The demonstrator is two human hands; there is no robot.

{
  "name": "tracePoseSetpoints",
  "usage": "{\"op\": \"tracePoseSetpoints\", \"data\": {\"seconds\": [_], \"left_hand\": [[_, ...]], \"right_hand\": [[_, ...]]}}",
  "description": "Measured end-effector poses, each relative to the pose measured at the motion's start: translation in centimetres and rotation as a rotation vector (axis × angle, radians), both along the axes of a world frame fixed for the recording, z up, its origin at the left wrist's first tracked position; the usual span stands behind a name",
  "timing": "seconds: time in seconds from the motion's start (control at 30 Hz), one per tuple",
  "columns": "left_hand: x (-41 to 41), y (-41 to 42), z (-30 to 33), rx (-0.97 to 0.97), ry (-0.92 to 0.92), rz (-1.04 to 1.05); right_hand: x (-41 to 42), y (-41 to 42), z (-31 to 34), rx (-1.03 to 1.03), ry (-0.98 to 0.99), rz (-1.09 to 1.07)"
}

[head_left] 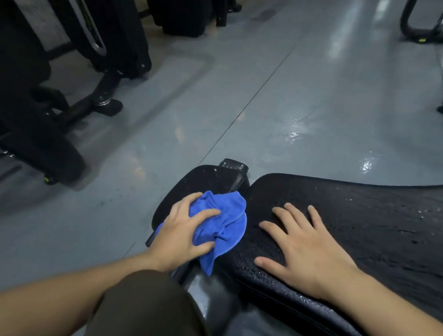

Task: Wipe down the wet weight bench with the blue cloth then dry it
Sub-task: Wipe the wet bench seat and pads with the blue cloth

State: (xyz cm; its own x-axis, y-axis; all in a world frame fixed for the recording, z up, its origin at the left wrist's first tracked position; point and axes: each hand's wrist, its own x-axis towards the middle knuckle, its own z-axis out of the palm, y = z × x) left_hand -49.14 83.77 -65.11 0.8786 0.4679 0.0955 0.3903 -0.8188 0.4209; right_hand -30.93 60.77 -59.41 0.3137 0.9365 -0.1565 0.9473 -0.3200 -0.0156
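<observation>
- Head view shows my left hand (188,229) gripping the bunched blue cloth (223,228), fingers and thumb curled round it, pressing it onto the small seat pad (184,182) at the lower middle of the picture.
- My right hand (306,253) lies flat with fingers spread on the long back pad (375,230), holding nothing, just beside the cloth at its 3 o'clock.
- Both pads belong to the weight bench; the cloth sits on the seat pad right at the gap between the two, its loose tail hanging toward 6 o'clock.
- Beads of water still dot the back pad, thickest near my right hand and along the near edge.
- Risk, as I judge it: the cloth is wadded into a ball, so little of it meets the pad and it may push water about rather than lift it.
- Risk: water could be driven into the gap, or off the edge onto the floor (295,93), which already shines wet at about 1 o'clock from the bench.
- Risk: my braced palm rests on wet vinyl and could slip if I lean on it.
- Long axis of the bench, as seen from my head, runs from the seat pad at roughly 9 o'clock out toward 3 o'clock, the back pad widening to the right edge.
</observation>
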Motion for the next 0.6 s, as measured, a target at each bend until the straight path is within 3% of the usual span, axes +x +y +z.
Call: {"op": "tracePoseSetpoints", "data": {"seconds": [0.27, 0.6], "left_hand": [[3.6, 0.9, -0.1, 0.001, 0.069, 0.024], [16.0, 6.0, 0.4, -0.082, 0.139, 0.003]], "right_hand": [[0.5, 0.6, -1.5, 0.046, -0.06, 0.022], [0.5, 1.8, -2.4, 0.024, -0.068, 0.017]]}}
